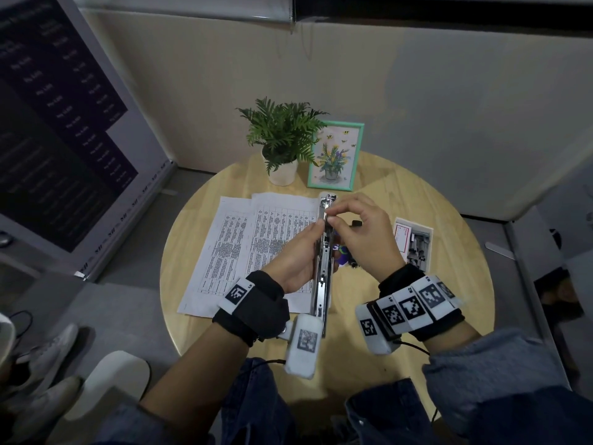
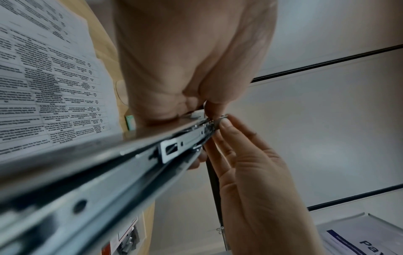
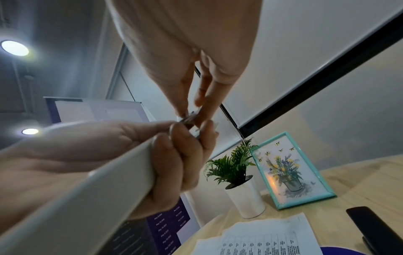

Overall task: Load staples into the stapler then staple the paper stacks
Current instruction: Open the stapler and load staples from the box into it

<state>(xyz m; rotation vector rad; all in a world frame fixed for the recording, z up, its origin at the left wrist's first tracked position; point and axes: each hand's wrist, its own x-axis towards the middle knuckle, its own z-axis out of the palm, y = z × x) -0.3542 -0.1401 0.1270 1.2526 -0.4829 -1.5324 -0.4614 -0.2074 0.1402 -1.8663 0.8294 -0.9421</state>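
Note:
A long white stapler [image 1: 323, 271] is swung open, and its bare metal staple channel [image 2: 130, 165] shows in the left wrist view. My left hand [image 1: 301, 252] grips it round the middle above the table, with the fingers wrapped on the white body [image 3: 104, 186]. My right hand [image 1: 333, 220] pinches a small metal staple strip [image 3: 190, 117] between thumb and forefinger at the channel's far end. Two printed paper stacks [image 1: 244, 245] lie overlapping on the table under and left of the stapler. An open staple box [image 1: 414, 242] sits to the right.
A round wooden table [image 1: 433, 316] carries a potted fern [image 1: 282, 142] and a teal picture frame [image 1: 335, 155] at the back. A black stapler [image 3: 375, 227] and a purple item [image 1: 340, 252] lie under my right hand. A banner stand [image 1: 64, 123] is at the left, with shoes [image 1: 41, 354] on the floor.

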